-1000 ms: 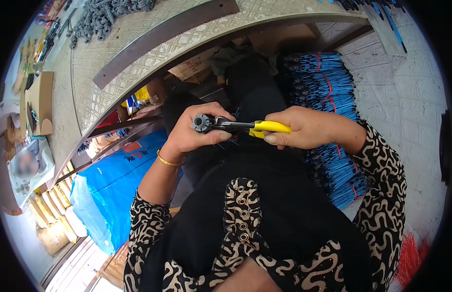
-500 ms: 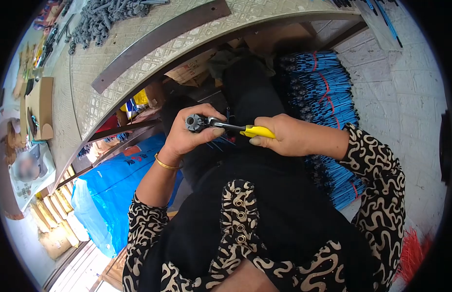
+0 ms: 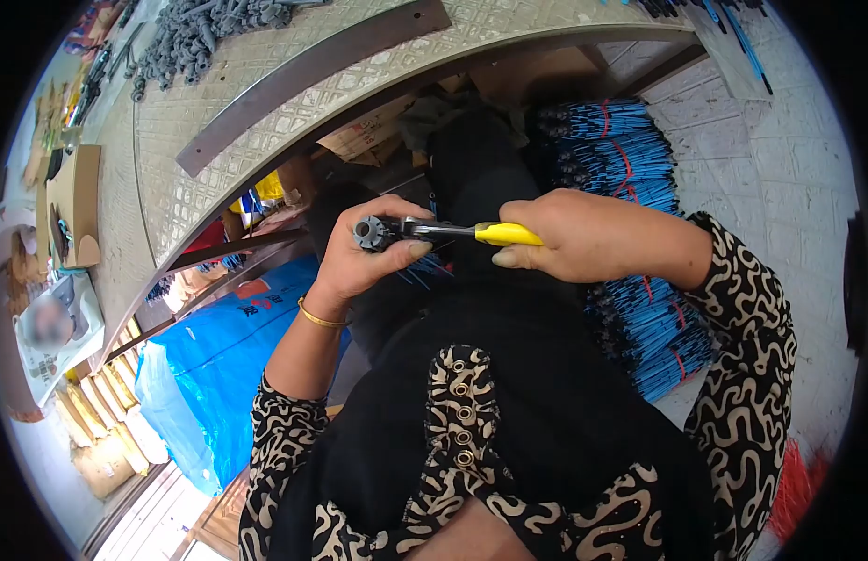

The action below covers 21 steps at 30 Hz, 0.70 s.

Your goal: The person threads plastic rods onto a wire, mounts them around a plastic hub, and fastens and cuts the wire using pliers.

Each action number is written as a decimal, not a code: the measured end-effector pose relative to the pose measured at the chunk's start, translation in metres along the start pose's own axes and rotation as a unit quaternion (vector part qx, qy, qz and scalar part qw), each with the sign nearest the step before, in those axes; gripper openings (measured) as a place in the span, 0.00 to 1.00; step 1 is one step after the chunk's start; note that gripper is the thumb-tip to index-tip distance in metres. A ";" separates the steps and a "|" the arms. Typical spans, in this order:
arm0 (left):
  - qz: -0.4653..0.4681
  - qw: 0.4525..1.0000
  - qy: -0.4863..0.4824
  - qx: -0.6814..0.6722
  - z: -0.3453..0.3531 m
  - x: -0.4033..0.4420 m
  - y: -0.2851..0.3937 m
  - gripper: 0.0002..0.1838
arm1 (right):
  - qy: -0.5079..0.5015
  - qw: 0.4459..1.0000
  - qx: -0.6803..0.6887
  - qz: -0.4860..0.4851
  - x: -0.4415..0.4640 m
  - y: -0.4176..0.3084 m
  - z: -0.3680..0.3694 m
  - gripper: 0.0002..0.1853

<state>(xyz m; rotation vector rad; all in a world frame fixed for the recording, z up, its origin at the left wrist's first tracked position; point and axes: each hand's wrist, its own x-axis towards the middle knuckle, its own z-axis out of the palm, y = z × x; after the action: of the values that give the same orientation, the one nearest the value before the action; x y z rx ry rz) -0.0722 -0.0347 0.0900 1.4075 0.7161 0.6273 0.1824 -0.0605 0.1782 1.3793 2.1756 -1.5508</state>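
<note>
In the head view my left hand (image 3: pixel 354 266) is closed around a dark grey plastic fitting (image 3: pixel 369 234) with a round hollow end that faces up. My right hand (image 3: pixel 569 238) grips the yellow handles of pliers (image 3: pixel 499 234). Their metal jaws reach leftwards to the fitting and touch it beside my left thumb. Whether the jaws clamp anything is hidden by the fingers. Thin blue rods (image 3: pixel 420 271) show just below my left hand, above my lap; I cannot tell if they join the fitting.
Ahead, the worktable (image 3: pixel 265 140) carries a flat metal strip (image 3: pixel 312 84) and a heap of grey plastic parts (image 3: pixel 205 42). Bundled blue rods (image 3: pixel 630 154) with red ties lie to the right. At left are a blue bag (image 3: pixel 228 365) and a cardboard box (image 3: pixel 76 206).
My right hand and the pliers have shifted right and slightly up, and the pliers lie more level. My left hand with the fitting has hardly moved.
</note>
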 end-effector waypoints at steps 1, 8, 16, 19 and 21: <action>-0.002 1.000 -0.005 0.002 0.000 0.000 0.001 0.15 | -0.007 1.000 0.003 0.005 0.001 -0.002 0.000 0.19; -0.017 0.999 0.000 0.048 0.003 -0.001 -0.002 0.16 | 0.020 0.999 -0.041 -0.005 0.003 -0.005 0.005 0.18; -0.039 0.998 0.044 0.017 0.005 0.002 0.000 0.21 | 0.152 0.973 -0.159 -0.069 0.007 0.005 0.023 0.11; -0.047 0.998 0.035 0.000 -0.003 0.000 0.002 0.22 | 0.173 0.965 -0.173 -0.094 0.010 0.009 0.024 0.11; -0.051 0.998 0.031 -0.010 -0.005 -0.003 0.000 0.23 | 0.182 0.957 -0.189 -0.122 0.012 0.015 0.029 0.14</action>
<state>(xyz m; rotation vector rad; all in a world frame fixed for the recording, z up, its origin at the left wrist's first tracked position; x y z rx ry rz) -0.0781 -0.0338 0.0905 1.3288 0.8231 0.5978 0.1759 -0.0759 0.1478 1.3926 2.7674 -0.9071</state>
